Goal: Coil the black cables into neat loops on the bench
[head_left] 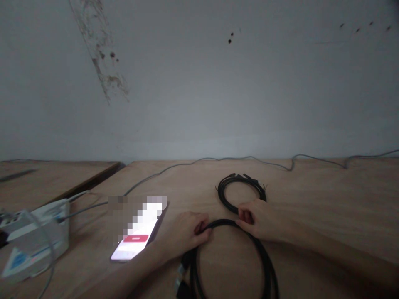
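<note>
A coiled black cable (270,270) lies close to me on the wooden table, its lower part cut off by the frame edge. At its upper left, my left hand (192,231) pinches the loop. My right hand (256,219) has its fingers closed around the same loop at the upper right. Two plugs (181,286) with metal ends stick out at the coil's left, under my left wrist. Just beyond my right hand rests a second, smaller black cable coil (222,195), its ties and ends showing at the top.
A lit phone (134,248) lies left of my left arm. Farther left stands a white power strip or box (59,232) with cords. A thin grey cord (174,166) runs along the table (327,199) near the wall. A gap separates a second table (62,170).
</note>
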Demonstrator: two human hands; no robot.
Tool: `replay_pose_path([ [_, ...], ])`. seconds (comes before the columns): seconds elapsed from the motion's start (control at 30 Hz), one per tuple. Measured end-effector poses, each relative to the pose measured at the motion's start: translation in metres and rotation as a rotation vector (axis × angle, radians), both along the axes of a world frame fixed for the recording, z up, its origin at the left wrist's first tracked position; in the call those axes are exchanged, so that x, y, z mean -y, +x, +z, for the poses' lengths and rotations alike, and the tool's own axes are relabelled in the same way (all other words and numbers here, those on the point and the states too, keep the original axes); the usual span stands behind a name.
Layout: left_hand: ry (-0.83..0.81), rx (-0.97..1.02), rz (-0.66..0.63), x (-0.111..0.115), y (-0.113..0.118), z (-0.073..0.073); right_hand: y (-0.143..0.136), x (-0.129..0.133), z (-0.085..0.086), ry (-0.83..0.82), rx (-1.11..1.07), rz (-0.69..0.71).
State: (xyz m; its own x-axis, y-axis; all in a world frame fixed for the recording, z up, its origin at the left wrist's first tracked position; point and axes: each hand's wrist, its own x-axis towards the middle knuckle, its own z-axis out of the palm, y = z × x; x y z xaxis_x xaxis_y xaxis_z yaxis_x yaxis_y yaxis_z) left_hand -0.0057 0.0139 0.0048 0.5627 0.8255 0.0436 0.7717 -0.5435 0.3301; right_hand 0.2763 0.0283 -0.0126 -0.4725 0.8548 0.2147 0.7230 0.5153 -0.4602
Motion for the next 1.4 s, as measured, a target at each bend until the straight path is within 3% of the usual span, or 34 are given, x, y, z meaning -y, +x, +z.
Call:
replay_pose_path([
  [0.5, -0.009, 0.019, 0.001, 0.002, 0.001, 0.003, -0.004, 0.005, 0.002, 0.019, -0.027, 0.018],
  [0.8, -0.007, 0.004, 0.000, 0.002, 0.001, 0.002, 0.007, -0.014, -0.016, -0.078, -0.084, 0.122],
  [1.17, 0.010, 0.015, -0.009, 0.001, 0.000, 0.001, 0.002, -0.003, 0.009, 0.079, -0.070, 0.286],
  [1.27, 0.011, 0.021, -0.012, 0.001, -0.001, 0.000, 0.003, -0.001, 0.012, -0.001, -0.067, 0.274],
  [1.4, 0.007, 0.033, -0.015, 0.000, -0.002, -0.001, 0.001, 0.000, 0.012, -0.081, -0.091, 0.095],
])
